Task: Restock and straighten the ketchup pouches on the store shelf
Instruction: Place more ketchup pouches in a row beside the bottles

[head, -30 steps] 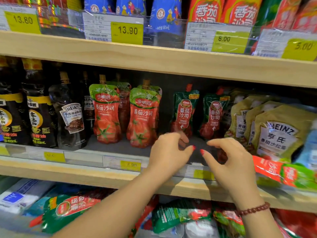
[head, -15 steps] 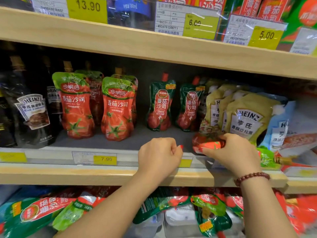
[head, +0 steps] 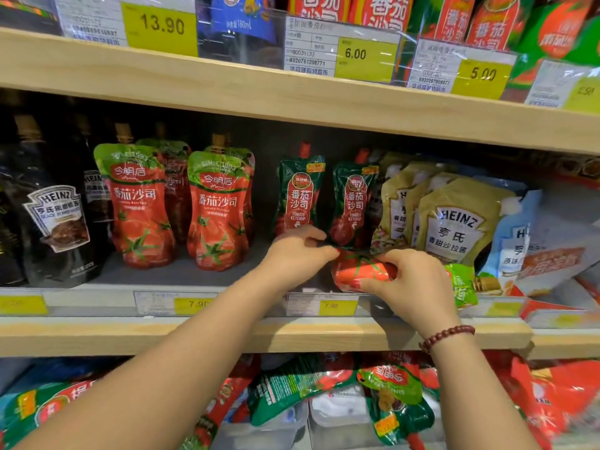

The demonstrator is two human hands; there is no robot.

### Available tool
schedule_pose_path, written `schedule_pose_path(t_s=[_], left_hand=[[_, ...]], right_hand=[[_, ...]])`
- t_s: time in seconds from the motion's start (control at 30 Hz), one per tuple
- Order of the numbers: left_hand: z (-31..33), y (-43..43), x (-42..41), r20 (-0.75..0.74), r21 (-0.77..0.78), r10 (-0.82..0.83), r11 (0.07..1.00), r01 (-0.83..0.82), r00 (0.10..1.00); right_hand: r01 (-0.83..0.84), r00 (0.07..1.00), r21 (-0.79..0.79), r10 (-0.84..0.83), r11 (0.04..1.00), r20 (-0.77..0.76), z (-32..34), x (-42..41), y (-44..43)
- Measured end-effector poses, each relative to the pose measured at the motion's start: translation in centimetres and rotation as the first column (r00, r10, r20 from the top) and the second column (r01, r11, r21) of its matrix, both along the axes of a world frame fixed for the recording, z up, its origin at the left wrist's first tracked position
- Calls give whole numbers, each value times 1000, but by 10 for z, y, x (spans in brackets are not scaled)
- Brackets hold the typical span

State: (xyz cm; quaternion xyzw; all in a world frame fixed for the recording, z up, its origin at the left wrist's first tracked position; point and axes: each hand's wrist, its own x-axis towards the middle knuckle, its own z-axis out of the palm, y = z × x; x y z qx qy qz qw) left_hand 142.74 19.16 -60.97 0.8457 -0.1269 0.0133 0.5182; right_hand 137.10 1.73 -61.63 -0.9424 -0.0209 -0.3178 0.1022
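A red ketchup pouch [head: 360, 271] lies on its side at the front of the middle shelf [head: 259, 336]. My right hand [head: 412, 284] grips its right half from above. My left hand [head: 297, 251] touches its left end with curled fingers. Behind them two dark green ketchup pouches [head: 300, 193] [head: 354, 199] stand upright. Further left, two rows of red-and-green ketchup pouches [head: 139, 206] [head: 217, 212] stand upright.
Dark Heinz sauce pouches [head: 58, 222] stand at the left. Yellow Heinz salad dressing pouches [head: 454, 219] and a blue pouch [head: 516, 235] stand at the right. Price tags [head: 331, 305] line the shelf edge. The shelf below holds jumbled ketchup pouches [head: 328, 384]. The upper shelf [head: 292, 92] overhangs.
My right hand has pulled the lying red pouch leftward along the shelf front. My left hand has lifted from the shelf edge and reached to the pouch's left end.
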Motion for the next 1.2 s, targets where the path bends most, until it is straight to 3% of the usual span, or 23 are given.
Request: schedule_pose_path(t_s=[0.07,0.17,0.23,0.33,0.53,0.67,0.73,0.9,1.07,1.2], left_hand=[[7,-3,9,-127,74,-22,997,32,992],[6,-4,13,-362,-80,-183,983,166,914],[1,-3,14,-420,-130,-275,961,243,865],[-5,-3,14,-453,-148,-265,964,222,851],[-6,-9,16,-413,-192,-204,972,134,888],[-8,-11,15,-397,-259,-200,961,100,896],[-8,-11,16,-393,-264,-204,959,102,897],[-7,-8,18,-394,-297,-187,952,69,900],[2,9,27,-321,-297,-87,955,-13,943],[12,33,29,-262,-381,-208,919,97,942]], right_hand=[[-22,1000,-2,23,1000,22,-1,-2,4],[-73,994,123,62,990,89,1,-6,12],[-98,988,204,71,974,134,6,-5,15],[-67,997,257,71,964,-7,10,-2,21],[153,973,115,-129,981,-192,4,1,17],[143,879,202,-31,969,-475,16,9,9],[137,847,179,-21,974,-531,20,12,10],[162,910,60,-125,985,-396,15,12,12],[-13,976,0,13,1000,-217,17,8,15],[-218,976,-208,217,954,-28,33,7,15]])
